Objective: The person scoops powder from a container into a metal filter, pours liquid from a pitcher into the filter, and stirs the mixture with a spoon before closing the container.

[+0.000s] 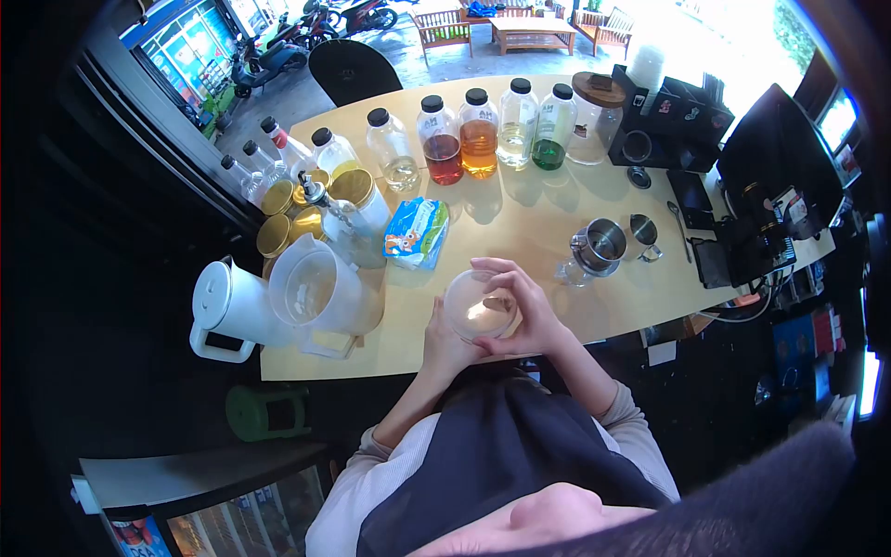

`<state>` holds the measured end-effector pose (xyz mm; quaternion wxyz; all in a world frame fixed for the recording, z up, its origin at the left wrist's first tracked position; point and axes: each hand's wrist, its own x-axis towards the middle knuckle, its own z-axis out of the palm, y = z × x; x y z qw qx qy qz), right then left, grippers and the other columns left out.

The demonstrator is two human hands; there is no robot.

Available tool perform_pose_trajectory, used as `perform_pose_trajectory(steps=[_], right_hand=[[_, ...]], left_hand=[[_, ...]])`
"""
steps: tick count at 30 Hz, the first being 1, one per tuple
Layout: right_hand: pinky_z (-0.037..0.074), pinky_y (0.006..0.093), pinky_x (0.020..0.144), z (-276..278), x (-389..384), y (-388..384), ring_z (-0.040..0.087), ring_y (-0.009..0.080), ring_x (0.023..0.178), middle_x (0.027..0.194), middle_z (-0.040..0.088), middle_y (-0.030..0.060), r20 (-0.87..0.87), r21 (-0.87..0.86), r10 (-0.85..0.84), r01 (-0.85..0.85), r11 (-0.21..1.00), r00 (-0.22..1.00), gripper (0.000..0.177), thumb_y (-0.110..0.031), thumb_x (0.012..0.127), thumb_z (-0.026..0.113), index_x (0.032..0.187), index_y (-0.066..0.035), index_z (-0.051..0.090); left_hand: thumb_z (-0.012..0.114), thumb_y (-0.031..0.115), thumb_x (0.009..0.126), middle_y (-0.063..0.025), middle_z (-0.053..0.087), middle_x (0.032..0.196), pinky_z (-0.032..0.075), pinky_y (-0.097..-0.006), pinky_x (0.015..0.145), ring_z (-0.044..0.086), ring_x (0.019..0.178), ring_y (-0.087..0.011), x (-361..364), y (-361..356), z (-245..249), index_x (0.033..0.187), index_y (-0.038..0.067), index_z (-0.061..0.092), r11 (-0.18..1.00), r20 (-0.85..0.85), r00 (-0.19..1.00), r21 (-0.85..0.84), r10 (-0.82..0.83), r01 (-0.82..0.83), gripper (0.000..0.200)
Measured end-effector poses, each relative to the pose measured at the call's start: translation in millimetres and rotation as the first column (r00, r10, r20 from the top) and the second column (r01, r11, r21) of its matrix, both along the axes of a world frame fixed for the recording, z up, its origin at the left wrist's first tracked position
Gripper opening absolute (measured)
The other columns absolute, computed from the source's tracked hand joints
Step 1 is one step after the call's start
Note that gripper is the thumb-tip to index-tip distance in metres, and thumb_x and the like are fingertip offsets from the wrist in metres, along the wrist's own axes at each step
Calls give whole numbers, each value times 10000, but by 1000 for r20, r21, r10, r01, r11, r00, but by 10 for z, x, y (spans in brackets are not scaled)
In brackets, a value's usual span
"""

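A clear round plastic cup (475, 314) is held over the near edge of the pale wooden worktop (520, 218), grasped by the left hand (444, 345) from below and the right hand (529, 311) curled around its rim, between a translucent plastic pitcher (316, 292) and a small steel jug (599, 249).

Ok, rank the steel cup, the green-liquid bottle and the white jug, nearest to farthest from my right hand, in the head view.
1. Steel cup, just right of the right hand.
2. Green-liquid bottle, back row.
3. White jug, far left edge.
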<state>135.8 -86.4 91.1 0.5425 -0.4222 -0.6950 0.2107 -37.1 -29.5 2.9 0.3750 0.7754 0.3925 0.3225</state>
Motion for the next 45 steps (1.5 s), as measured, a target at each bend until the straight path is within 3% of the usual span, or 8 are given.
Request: perform_pose_trajectory(steps=[6,12,19,28,35,39,41,45], right_hand=[[338,481,1097,206,-76,-82,451,401,1303,1508,409,200,413,63,-164,152,986,896,786,-352,693,788,1373,-115,473],[330,472,1092,381,-141,-143,478,382,1248,1415,474,181,360,-190,-130,209,959,924,973,-331,677,790,1509,-126,330],[357,479,1080,520,-121,-107,459,363,1258,1356,507,143,493,-142,-91,183,973,866,1014,-312,614,846,1493,-117,379],[379,484,1067,510,-118,-76,463,350,1253,1342,494,116,605,-119,-66,172,978,794,785,-365,650,846,1365,-243,546],[429,483,972,377,-333,-158,472,363,1205,1321,477,168,670,35,-273,338,941,691,649,-435,751,774,1344,-262,575],[437,457,913,220,-478,-174,478,352,1185,1312,474,188,677,193,-463,470,861,572,638,-467,782,738,1368,-282,566],[429,447,896,204,-476,-172,474,352,1187,1312,479,202,684,206,-467,466,861,561,643,-488,783,726,1371,-282,569],[418,475,953,379,-351,-181,461,360,1235,1381,468,194,689,87,-340,393,915,640,636,-491,791,717,1374,-283,572]], left_hand=[[962,366,527,-195,658,1149,574,-424,851,685,1045,-342,8,-13,37,1304,32,428,997,88,996,-74,1,5,1000],[942,361,574,-199,654,1188,566,-420,878,677,1072,-333,-10,35,-40,1322,19,436,996,111,994,-90,-19,29,966],[929,328,585,-216,637,1222,545,-425,919,654,1118,-351,-15,-13,67,1362,10,413,998,69,997,-49,-23,26,985],[935,307,571,-214,623,1232,543,-433,910,644,1125,-361,-29,-5,103,1366,3,402,999,-16,999,-23,-42,42,1004],[902,369,616,-221,622,1208,552,-449,877,646,1101,-371,-8,95,-126,1378,-1,389,982,-55,996,177,-64,73,990],[888,376,634,-225,621,1202,556,-451,864,651,1087,-374,4,83,-137,1394,-3,377,989,-17,999,139,-45,47,991],[876,377,652,-228,620,1202,557,-451,861,658,1070,-377,5,77,-132,1396,-4,379,999,44,998,30,-37,36,972],[897,368,621,-223,623,1203,557,-450,857,664,1057,-377,5,68,-105,1390,-5,391,992,-43,999,124,-28,33,993]])
